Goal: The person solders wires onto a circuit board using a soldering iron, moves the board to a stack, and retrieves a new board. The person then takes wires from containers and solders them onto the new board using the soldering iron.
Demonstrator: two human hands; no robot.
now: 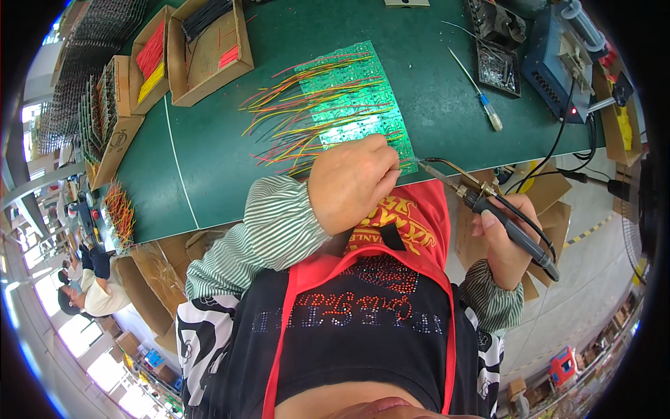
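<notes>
A green circuit board panel [387, 87] lies on the bench, with rows of red, yellow and black wires [279, 105] fanning out past its left side. At its near edge my left hand [354, 183] rests with fingers pinched together; whatever lies between the fingertips is hidden. My right hand [505, 253] grips a black soldering iron [518, 236] with a thin feed tube fixed along it. The iron's tip points left, close to the board's near right corner and my left fingertips. Whether the tip touches the board I cannot tell.
Cardboard trays of cut wires [211, 59] stand at the far left of the green bench [216, 150]. A screwdriver [488, 112] lies right of the board, near a dark metal box [499, 70]. A blue soldering station [551, 66] trails black cables at the right.
</notes>
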